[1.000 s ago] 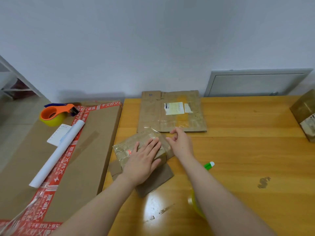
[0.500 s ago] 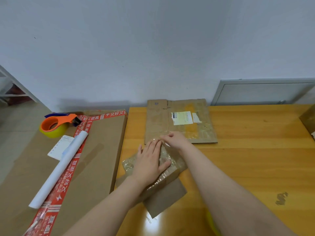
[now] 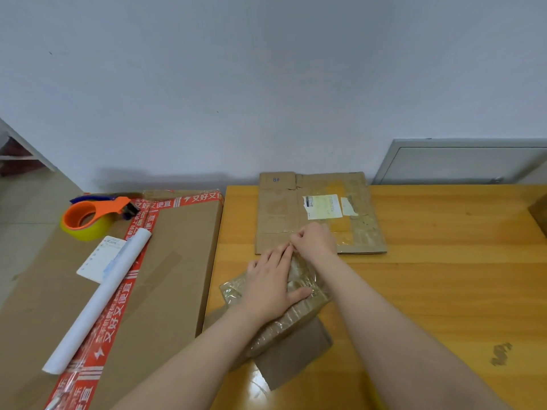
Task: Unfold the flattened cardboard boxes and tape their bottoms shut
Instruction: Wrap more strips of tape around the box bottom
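The left hand (image 3: 270, 287) lies flat on top of a small brown cardboard box (image 3: 302, 319) wrapped in shiny clear tape. Its fingers (image 3: 278, 257) are straight and spread a little. They press down and hold nothing. The thumb points to the right.

The right hand (image 3: 316, 241) is at the far edge of the same box, just past the left fingertips. Its fingers (image 3: 297, 240) are curled in tight, and their tips pinch the taped far edge of the box.

The small brown cardboard box sits on a yellow wooden desk (image 3: 429, 291), under the left fingers, turned at a slant. A plain brown cardboard flap (image 3: 293, 355) sticks out from below it on the side nearest the person.

Right behind the right fingers lies a flattened brown cardboard box (image 3: 281, 211) with a white paper label (image 3: 324, 206). It lies flat on the desk, and its far end reaches the wall. The right hand covers a bit of its near edge.

Well to the left of the left fingers is a big flat brown carton (image 3: 177, 261) with red printed tape. On it are an orange tape holder (image 3: 88, 220) with a yellow roll, a long white paper roll (image 3: 97, 300) and a small white card (image 3: 99, 258) that touches the paper roll.

Far to the right of the right fingers, near the person, the desk has a dark smudge (image 3: 500, 353).
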